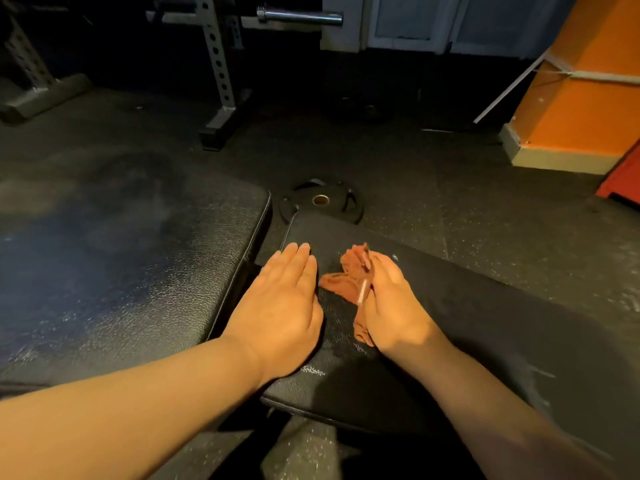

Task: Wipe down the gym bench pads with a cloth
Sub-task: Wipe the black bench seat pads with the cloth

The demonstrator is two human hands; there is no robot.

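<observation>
1. Two black padded surfaces are seen: a large back pad [121, 265] filling the 9 o'clock side, and a smaller seat pad [467, 341] running from the centre toward 4 o'clock. A narrow gap lies between them.
2. The left hand [280, 299] is laid palm down on the seat pad, near its edge at the gap. Its fingers [298, 261] are released, held straight and together, and point toward 12 o'clock.
3. The right hand [391, 306] is set on the same pad, just at 3 o'clock of the left hand. Its fingers [388, 268] are curled round a rust-orange cloth [346, 282].
4. The cloth is bunched, and it is held against the seat pad between the two hands. Folds stick out past the fingers toward 12 o'clock and 9 o'clock, and a tail hangs below the heel of the right hand. A pale strip is seen across it.
5. Pale scuffs are seen on the seat pad near both wrists.
6. A black weight plate [332, 206] lies flat on the dark floor [433, 174], just at 12 o'clock of the seat pad's far end.
7. At 11 o'clock, well away, a perforated rack upright [216, 60] is seen, with a barbell sleeve [299, 15] jutting out at 12 o'clock.
8. An orange pillar [571, 109] stands at 2 o'clock.
</observation>
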